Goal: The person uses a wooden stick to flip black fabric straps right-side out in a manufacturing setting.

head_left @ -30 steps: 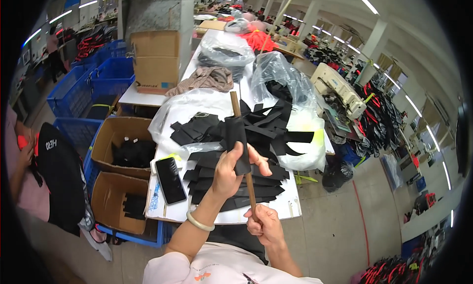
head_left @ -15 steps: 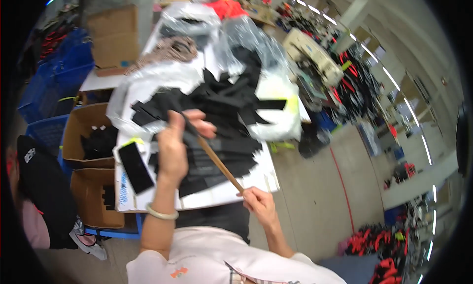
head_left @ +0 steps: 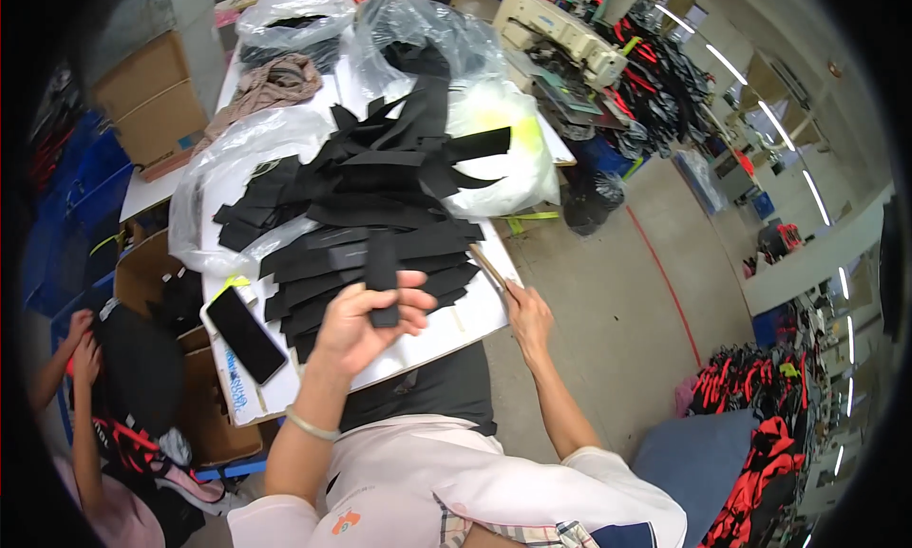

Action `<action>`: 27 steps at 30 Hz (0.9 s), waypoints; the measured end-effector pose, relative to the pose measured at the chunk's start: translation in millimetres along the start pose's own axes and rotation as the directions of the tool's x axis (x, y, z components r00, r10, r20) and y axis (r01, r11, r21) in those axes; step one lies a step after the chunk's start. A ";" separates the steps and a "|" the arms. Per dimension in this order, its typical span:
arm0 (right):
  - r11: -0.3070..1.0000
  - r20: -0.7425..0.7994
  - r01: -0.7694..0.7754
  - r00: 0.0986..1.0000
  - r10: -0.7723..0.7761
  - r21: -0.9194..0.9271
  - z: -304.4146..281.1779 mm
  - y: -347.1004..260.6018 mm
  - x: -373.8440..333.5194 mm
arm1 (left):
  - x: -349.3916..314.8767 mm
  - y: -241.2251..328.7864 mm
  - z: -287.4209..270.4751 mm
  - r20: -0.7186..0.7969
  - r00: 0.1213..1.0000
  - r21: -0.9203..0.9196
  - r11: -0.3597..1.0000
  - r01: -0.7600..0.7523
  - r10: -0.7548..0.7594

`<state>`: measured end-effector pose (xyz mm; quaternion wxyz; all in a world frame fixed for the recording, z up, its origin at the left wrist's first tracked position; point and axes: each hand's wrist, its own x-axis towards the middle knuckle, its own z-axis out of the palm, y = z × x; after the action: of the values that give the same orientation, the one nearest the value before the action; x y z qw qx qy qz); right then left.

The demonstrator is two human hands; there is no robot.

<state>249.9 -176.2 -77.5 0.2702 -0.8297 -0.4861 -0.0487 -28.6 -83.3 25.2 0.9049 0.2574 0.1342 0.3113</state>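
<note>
My left hand (head_left: 366,322), palm up with a pale bangle at the wrist, grips a short black fabric strip (head_left: 382,263) near the table's front edge. Its fingers curl round the lower end, and the rest points away over the pile. In my right hand (head_left: 530,315) is a thin brown wooden stick (head_left: 488,265), held at the table's right edge and slanting up and left. Many black strips (head_left: 370,206) lie in front of my hands, fanned in overlapping rows at the near side and heaped loosely farther back.
A phone (head_left: 245,331) lies on the white table (head_left: 437,330) at left. Clear plastic bags (head_left: 427,26) and a brown cloth (head_left: 271,90) are farther back. A sewing machine (head_left: 560,37) stands back right. Cardboard boxes (head_left: 217,396) sit left, near another person's hands (head_left: 81,349).
The stick, which reached across to my left hand, is now apart from it at the right. My left hand has come nearer me with the black strip. The view has shifted.
</note>
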 end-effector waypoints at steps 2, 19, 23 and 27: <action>0.998 -0.016 0.064 0.998 -0.064 0.010 23.3 -8.6 9.0 | 2.9 -7.9 12.2 0.042 0.998 -0.038 0.999 0.037 -0.036; 0.096 0.162 -0.131 0.767 -0.621 0.987 -59.6 -129.5 26.6 | -25.3 -19.1 -3.6 0.304 0.753 0.951 -0.137 -0.278 0.584; 0.046 0.418 -0.466 0.741 -0.525 0.884 -63.0 -138.2 13.7 | -24.8 -3.5 -14.7 0.457 0.511 0.880 -0.452 -0.144 0.728; 0.133 0.590 -0.594 0.697 -0.407 0.794 -59.8 -154.3 11.9 | -19.7 4.3 -18.9 0.531 0.505 0.828 -0.544 -0.138 0.680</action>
<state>138.4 -137.6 39.3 0.5358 -0.4147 -0.3907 0.6232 -53.6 -85.6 13.5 0.0390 0.7949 0.3367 0.5032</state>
